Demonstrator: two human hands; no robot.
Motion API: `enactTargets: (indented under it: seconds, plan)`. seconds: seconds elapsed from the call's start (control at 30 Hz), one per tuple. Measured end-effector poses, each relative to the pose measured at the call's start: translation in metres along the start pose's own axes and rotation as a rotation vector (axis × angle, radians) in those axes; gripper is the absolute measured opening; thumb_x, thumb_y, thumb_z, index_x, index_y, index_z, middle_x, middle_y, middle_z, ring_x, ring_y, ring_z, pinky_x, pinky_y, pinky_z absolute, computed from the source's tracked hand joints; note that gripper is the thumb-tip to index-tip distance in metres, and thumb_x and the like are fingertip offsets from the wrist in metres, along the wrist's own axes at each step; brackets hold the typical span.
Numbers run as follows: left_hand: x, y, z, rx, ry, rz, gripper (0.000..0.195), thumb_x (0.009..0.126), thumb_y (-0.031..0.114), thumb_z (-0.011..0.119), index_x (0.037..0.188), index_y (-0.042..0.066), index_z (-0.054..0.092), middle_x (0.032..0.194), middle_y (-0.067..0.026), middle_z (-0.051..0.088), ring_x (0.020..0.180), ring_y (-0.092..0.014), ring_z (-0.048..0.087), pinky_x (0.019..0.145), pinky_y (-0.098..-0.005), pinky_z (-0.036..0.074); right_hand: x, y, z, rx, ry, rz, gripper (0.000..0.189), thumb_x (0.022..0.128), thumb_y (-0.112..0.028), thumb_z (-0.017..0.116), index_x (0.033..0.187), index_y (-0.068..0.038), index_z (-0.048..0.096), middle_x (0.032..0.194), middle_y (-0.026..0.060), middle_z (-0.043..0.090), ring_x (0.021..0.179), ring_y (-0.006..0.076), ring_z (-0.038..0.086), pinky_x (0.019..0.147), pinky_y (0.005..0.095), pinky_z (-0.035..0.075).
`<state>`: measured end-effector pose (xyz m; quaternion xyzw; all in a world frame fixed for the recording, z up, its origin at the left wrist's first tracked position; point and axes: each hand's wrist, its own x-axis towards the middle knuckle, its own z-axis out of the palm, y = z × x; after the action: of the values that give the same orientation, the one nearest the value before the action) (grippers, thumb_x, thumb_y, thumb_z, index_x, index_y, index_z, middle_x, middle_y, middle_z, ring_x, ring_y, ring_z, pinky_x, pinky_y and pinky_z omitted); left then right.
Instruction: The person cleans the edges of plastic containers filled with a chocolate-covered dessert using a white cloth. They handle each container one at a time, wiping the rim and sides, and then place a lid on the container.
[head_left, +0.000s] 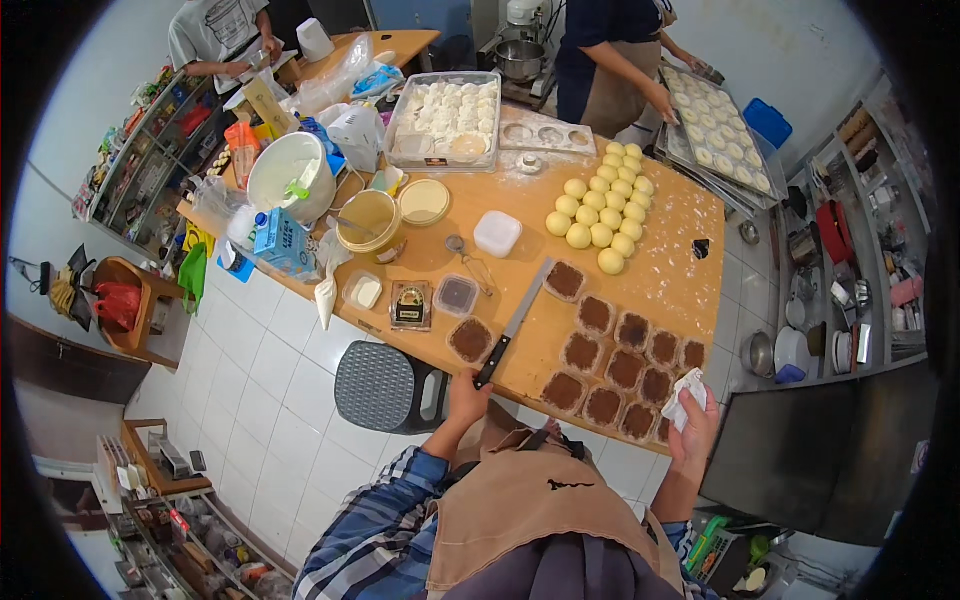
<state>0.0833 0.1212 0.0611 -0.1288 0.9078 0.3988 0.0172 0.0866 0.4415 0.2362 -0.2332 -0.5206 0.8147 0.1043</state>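
Observation:
My left hand (468, 397) grips the black handle of a long serrated knife (525, 306), its blade pointing away across the wooden table (420, 262). In my right hand (696, 426) is a crumpled white tissue (684, 396), held above the front right edge of the table. Just below and left of it, several square plastic tubs of cocoa-topped dessert (624, 370) stand in rows. One more cocoa-topped tub (471, 340) sits left of the knife handle. Beside that are a lidded tub of dark powder (457, 294) and a small packet (411, 305) bearing writing.
Dough balls (600, 198) cover the table's right middle. Behind stands a bin of floured dough (446, 112). At left are a white mixing bowl (291, 176), a milk carton (283, 238) and a piping bag (327, 289). A co-worker (611, 60) handles a tray of rings (716, 127). A black stool (382, 386) stands below.

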Motion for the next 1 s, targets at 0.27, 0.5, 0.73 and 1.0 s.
enactTargets:
  seconds: [0.27, 0.5, 0.73, 1.0]
  plan:
    - [-0.012, 0.027, -0.008, -0.847, -0.36, -0.4, 0.015, 0.086, 0.019, 0.046, 0.092, 0.006, 0.042, 0.069, -0.0028, 0.05, 0.059, -0.01, 0.049, 0.05, -0.0216, 0.039, 0.002, 0.001, 0.004, 0.0, -0.056, 0.024, 0.027, 0.071, 0.004, 0.059, 0.096, 0.001, 0.051, 0.085, 0.0078, 0.058, 0.074, 0.0144, 0.057, 0.066, 0.0256, 0.047]
    - [-0.025, 0.045, -0.026, -0.973, -0.281, -0.401, 0.017, 0.088, 0.024, 0.043, 0.088, 0.007, 0.04, 0.07, -0.0036, 0.051, 0.058, -0.009, 0.049, 0.05, -0.0211, 0.038, 0.006, 0.006, 0.0, 0.014, -0.086, 0.051, 0.025, 0.071, 0.004, 0.059, 0.094, 0.001, 0.051, 0.084, 0.008, 0.058, 0.073, 0.0149, 0.057, 0.065, 0.026, 0.047]
    - [-0.048, 0.069, -0.057, -1.117, -0.234, -0.381, 0.01, 0.088, 0.02, 0.042, 0.092, 0.01, 0.04, 0.076, -0.0021, 0.049, 0.067, -0.011, 0.049, 0.059, -0.0239, 0.04, 0.016, 0.006, 0.002, 0.022, -0.17, 0.094, 0.025, 0.071, 0.003, 0.059, 0.095, 0.002, 0.052, 0.083, 0.0074, 0.058, 0.072, 0.0149, 0.057, 0.065, 0.0261, 0.047]
    - [-0.094, 0.069, -0.081, -1.715, 0.157, -0.11, 0.007, 0.086, 0.014, 0.046, 0.092, 0.013, 0.044, 0.097, -0.0072, 0.056, 0.073, -0.014, 0.054, 0.069, -0.0283, 0.044, 0.022, 0.011, 0.014, -0.112, -0.361, 0.148, 0.026, 0.071, 0.006, 0.057, 0.096, 0.002, 0.05, 0.085, 0.0078, 0.057, 0.076, 0.0158, 0.055, 0.068, 0.0266, 0.045]
